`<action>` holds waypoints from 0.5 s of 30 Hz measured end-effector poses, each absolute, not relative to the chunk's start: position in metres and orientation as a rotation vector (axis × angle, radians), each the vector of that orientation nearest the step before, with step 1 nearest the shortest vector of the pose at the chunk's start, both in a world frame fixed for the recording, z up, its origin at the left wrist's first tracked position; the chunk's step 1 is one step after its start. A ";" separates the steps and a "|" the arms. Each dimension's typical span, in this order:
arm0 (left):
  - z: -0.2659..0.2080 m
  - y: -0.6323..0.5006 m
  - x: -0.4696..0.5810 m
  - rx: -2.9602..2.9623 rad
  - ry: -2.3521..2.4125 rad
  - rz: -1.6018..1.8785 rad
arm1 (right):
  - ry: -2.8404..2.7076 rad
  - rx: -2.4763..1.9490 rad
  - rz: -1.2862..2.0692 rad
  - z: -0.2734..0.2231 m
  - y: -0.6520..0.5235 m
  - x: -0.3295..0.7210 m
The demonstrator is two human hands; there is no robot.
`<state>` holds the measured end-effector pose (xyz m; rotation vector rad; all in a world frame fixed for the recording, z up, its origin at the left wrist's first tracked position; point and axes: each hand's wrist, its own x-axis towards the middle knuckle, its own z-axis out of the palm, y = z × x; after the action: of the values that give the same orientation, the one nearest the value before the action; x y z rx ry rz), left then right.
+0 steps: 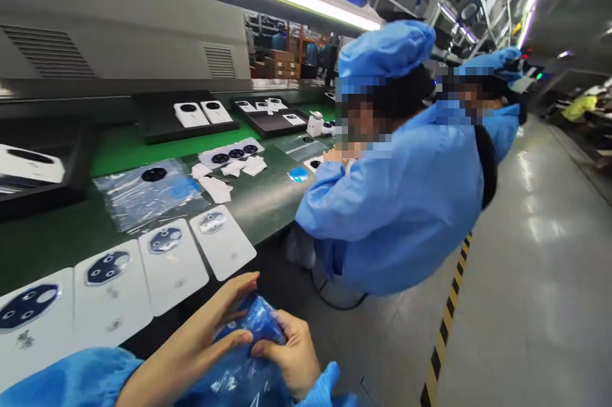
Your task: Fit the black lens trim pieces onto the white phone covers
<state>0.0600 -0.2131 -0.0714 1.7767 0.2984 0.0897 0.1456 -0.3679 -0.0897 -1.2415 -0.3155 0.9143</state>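
Close to my body, at the bottom of the head view, I hold a crinkled blue plastic bag (pixel 253 372) between both hands. My left hand (pixel 210 330) has its thumb on the front of the bag and its fingers behind. On the other side, my right hand (pixel 296 349) pinches the bag's upper edge between thumb and bent fingers. What the bag contains is hidden. A row of several white panels (pixel 179 266), each with a dark or silvery camera-shaped patch, lies along the bench edge to the left of my hands.
On the green bench (pixel 275 203) lie a clear bag (pixel 153 193) with a black round part, white scraps (pixel 215 187) and a strip of black discs (pixel 234 153). Black trays (pixel 191 126) with white pieces stand behind. A co-worker in blue (pixel 401 203) sits to the right.
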 end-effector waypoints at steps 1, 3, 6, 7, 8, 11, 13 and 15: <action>-0.073 -0.215 0.062 1.809 0.320 0.065 | -0.322 -1.307 0.882 -0.090 -0.371 0.146; -0.074 -0.219 0.065 1.858 0.357 0.029 | -0.342 -1.448 0.811 -0.094 -0.377 0.147; -0.074 -0.229 0.074 1.851 0.429 0.048 | -0.402 -1.458 0.850 -0.109 -0.388 0.151; -0.075 -0.233 0.077 1.823 0.463 0.057 | -0.423 -1.412 0.889 -0.116 -0.391 0.154; -0.077 -0.237 0.080 1.787 0.500 0.058 | -0.437 -1.373 0.918 -0.123 -0.393 0.156; -0.087 -0.247 0.088 1.704 0.613 0.019 | -0.395 -1.345 0.949 -0.148 -0.393 0.170; -0.094 -0.249 0.091 1.693 0.675 -0.003 | -0.329 -1.348 0.974 -0.165 -0.385 0.184; -0.100 -0.246 0.089 1.697 0.750 0.020 | -0.227 -1.356 0.943 -0.177 -0.372 0.199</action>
<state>0.0887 -0.2460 -0.0998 1.6969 0.7502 0.0197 0.1993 -0.3722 -0.1774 -1.3556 -0.2273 0.9433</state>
